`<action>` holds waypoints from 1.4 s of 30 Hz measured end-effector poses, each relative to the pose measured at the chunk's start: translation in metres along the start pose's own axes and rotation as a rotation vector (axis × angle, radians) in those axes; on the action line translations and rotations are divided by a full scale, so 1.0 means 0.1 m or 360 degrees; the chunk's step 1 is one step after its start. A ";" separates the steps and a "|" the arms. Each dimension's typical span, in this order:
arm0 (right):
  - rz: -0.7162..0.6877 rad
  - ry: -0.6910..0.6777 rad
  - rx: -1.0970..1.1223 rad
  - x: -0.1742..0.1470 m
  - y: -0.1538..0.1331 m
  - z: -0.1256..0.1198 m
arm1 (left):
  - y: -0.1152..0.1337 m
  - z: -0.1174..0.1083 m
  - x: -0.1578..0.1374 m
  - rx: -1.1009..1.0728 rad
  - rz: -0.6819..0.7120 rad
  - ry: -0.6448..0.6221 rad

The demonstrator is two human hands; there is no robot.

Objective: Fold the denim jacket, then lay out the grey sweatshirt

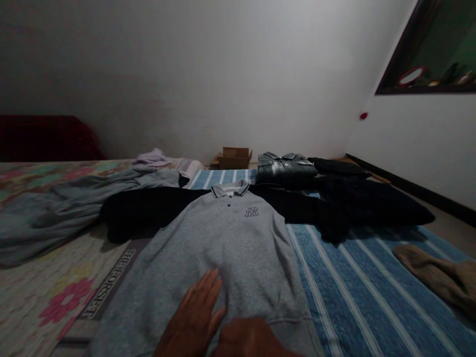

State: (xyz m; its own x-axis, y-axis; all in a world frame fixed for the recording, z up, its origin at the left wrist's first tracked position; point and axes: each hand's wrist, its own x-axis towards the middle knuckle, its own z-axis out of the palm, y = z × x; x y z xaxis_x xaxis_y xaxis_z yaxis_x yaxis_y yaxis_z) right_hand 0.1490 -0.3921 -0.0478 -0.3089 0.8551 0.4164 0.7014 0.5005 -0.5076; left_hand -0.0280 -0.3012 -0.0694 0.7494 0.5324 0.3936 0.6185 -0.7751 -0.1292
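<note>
The left hand point(193, 315) lies flat and ungripping on a grey fabric polo shirt with black sleeves point(238, 243), spread out ahead of both hands. Beside it, the blurred right hand point(251, 339) looks curled; whether it grasps fabric I cannot tell.

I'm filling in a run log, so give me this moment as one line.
left hand: palm down on grey shirt | right hand: blurred, grip unclear | black sleeves: spread sideways | beyond: folded jacket
</note>
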 end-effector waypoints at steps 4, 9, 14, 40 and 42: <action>0.0357 0.0216 -0.0095 0.06 0.46 -0.67 | -0.01 0.05 -0.05 0.0032 -0.0019 -0.0106; 0.1509 0.0212 -0.0264 0.31 1.27 -1.20 | 0.02 -0.04 -0.02 -0.0011 -0.0078 -0.0285; 0.1780 0.0060 -0.0077 0.58 1.78 -1.12 | 0.02 -0.03 -0.01 0.0023 -0.0063 -0.0309; 0.1601 0.0110 -0.0330 0.15 1.38 -0.95 | 0.06 -0.04 -0.02 -0.0043 -0.0115 -0.0394; 0.1611 0.0122 -0.0353 0.10 1.34 -0.95 | 0.06 -0.05 -0.01 -0.0028 -0.0101 -0.0371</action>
State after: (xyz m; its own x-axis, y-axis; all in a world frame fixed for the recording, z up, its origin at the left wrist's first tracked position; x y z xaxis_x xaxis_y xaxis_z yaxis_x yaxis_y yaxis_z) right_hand 0.3006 -0.3294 -0.0403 0.5263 0.8468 -0.0764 0.7150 -0.4894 -0.4993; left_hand -0.0261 -0.3085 -0.0667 0.7447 0.6428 0.1793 0.6634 -0.7424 -0.0940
